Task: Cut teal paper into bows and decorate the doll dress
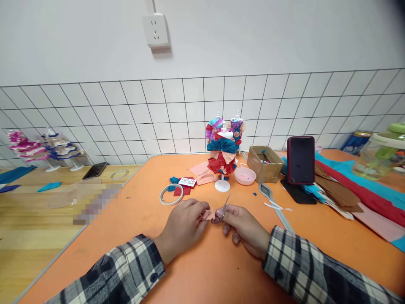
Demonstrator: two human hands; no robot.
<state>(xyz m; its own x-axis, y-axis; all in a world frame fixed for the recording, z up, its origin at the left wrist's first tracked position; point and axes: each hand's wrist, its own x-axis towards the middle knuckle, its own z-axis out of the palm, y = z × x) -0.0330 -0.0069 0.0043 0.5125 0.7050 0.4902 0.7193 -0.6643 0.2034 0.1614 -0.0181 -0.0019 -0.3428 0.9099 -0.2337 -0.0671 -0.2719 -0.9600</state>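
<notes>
My left hand (189,221) pinches a small strip of folded peach crepe paper (208,215), which sticks out from its fingertips toward the right. Close beside it, my right hand (242,226) is closed around a thin pointed metal tool (226,201), its tip pointing up. Fingers hide most of that tool, so its exact kind does not show. Both hands are over the orange tabletop (196,270). Beyond them stands a miniature dress form (222,154) dressed in red, teal and peach ruffled paper, on a round white base.
A tape roll (171,194), peach paper sheets (202,172), a pink bowl (244,176) and a cardboard box (265,164) lie ahead. At right are a propped phone (301,160), coloured paper strips (373,185) and a clear jar (378,156). More dressed forms (58,147) stand far left.
</notes>
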